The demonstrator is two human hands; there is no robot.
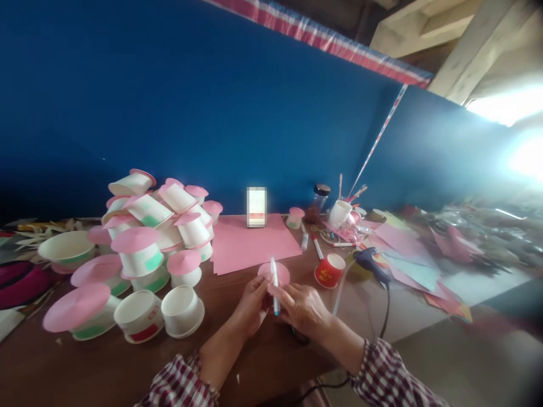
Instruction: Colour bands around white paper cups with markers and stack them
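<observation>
A white marker pen (275,286) with a blue end stands nearly upright between my hands. My right hand (306,308) is closed, with thumb and fingers on the marker. My left hand (253,305) is closed too, its fingertips at the left edge of a round pink paper disc (282,273) just behind the marker. Fingers and marker cover part of the disc, and what lies under it is hidden. Left of my hands stand a white paper cup (180,302) and another cup with a red patch (139,314).
Paper cups with pink discs (139,240) are piled at the left. Pink sheets (254,243) lie ahead. To the right are a red cup (330,271), a glue gun (373,263) with a cord, markers (317,247), a jar (320,202) and paper scraps (407,254). A blue wall (212,113) rises behind.
</observation>
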